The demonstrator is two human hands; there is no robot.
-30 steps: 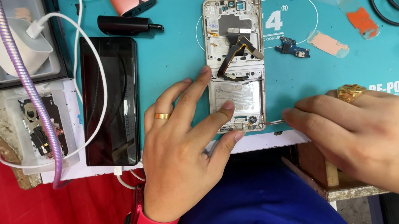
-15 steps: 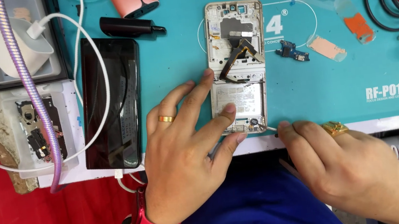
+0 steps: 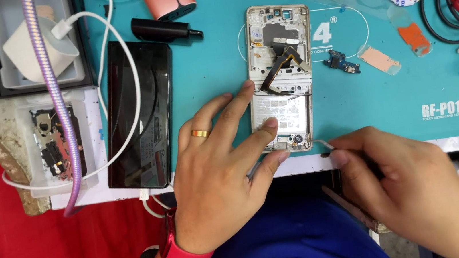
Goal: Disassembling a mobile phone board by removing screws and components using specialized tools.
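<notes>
An opened phone point(image 3: 281, 65) with its back off lies on a teal work mat point(image 3: 387, 94), gold frame, loose black flex cable in the middle. My left hand point(image 3: 220, 170), with a gold ring and a red wristband, rests on the phone's lower left part, fingers pressing its frame. My right hand point(image 3: 414, 183) sits at the mat's front edge, right of the phone's bottom corner, pinching a thin white strip point(image 3: 323, 143) that runs from the phone's bottom.
A black phone screen point(image 3: 138, 113) lies left of the mat with a white cable point(image 3: 119, 72) across it. A small circuit part point(image 3: 341, 64), tan pad point(image 3: 378, 59) and orange pad point(image 3: 415, 37) lie right of the phone. Trays with parts stand far left.
My right hand has slid down and left off the mat to its front edge and taken hold of the white strip by the phone's bottom. My left hand stays on the phone.
</notes>
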